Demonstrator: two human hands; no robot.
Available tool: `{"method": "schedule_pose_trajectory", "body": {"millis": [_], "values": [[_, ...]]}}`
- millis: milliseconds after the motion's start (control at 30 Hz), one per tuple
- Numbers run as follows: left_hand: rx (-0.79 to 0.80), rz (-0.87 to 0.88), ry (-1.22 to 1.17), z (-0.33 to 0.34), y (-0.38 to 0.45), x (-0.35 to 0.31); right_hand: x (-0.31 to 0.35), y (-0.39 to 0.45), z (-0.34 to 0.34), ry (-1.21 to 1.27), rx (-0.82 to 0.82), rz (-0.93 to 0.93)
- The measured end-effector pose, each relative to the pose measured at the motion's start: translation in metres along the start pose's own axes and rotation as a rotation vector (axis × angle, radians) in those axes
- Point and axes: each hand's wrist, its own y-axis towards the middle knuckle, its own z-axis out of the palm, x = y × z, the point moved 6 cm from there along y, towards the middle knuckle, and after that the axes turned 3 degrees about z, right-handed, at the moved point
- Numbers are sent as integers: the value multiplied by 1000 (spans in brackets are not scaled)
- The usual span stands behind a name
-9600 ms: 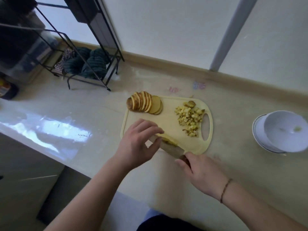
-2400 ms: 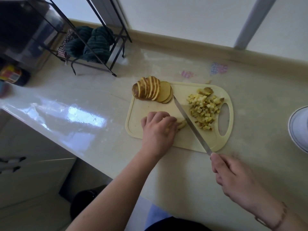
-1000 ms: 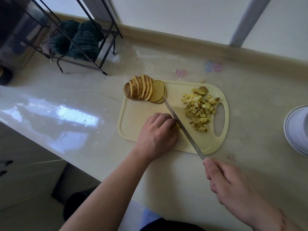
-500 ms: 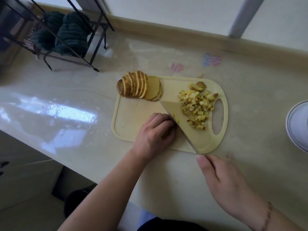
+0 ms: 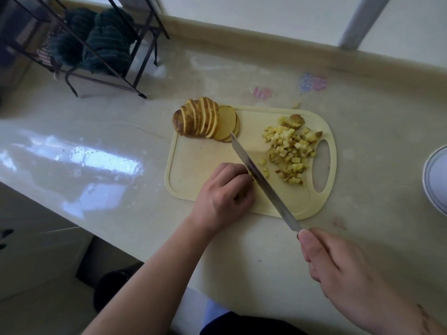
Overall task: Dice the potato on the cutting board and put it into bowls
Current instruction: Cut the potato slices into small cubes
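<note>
Dicing under way: 2 hands at the pale yellow plastic cutting board [image 5: 193,163], a knife crossing potato strips.

Nearest, the right hand [image 5: 343,269] has its fingers curled round the handle of the long steel kitchen knife [image 5: 261,177], whose blade runs diagonally up the board. Just beyond, the left hand [image 5: 225,192] bunches its fingers over a few yellow potato strips [image 5: 251,175], mostly hidden, with the blade touching its knuckles. Right of the blade lies the heap of small yellow potato cubes [image 5: 290,151]; at the board's far left corner stands the fanned row of brown-skinned potato slices [image 5: 203,119], uncut. At the right edge, well apart, shows the rim of a white bowl [image 5: 433,175]. Farthest back stands a black wire rack [image 5: 84,44] holding dark green cloths. I judge the task roughly half done: next comes another short chop with fingertips tucked back, then the remaining slices.
</note>
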Motion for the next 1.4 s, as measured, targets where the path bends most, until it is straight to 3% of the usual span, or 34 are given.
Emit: {"method": "schedule_pose_trajectory", "body": {"millis": [433,700,1400], "values": [[-49,2,-28,2,-2,0,-1,-4,8,-114,-16,46],[-58,-2,-19,-1,-1,-2,-5,9,0,-3,-96,8],[-66,-51,-33,-3,-11,-1,-5,-15,9,-122,-19,7]]}}
